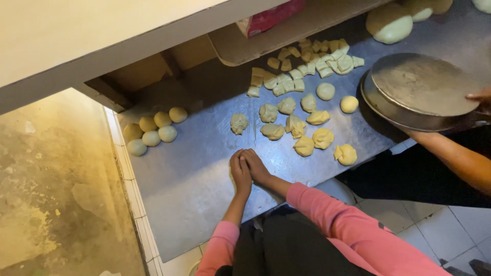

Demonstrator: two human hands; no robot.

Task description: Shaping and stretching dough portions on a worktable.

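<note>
My left hand point(239, 175) and my right hand point(257, 166) are pressed side by side, cupped palm-down on the steel table point(189, 204). Both arms wear pink sleeves. Whatever lies under the palms is hidden. Nearest to them are rough folded dough pieces point(304, 146), just beyond and to the right. Several smooth round dough balls point(153, 129) sit grouped at the table's left edge. Small cut dough chunks point(302, 69) lie farther back.
Another person's hand point(481, 95) at the right holds stacked round metal pans point(419, 92) over the table edge. A large dough mass point(391, 23) lies at the far right. A red package point(268, 18) rests on a low shelf. White tiles border the table's left side.
</note>
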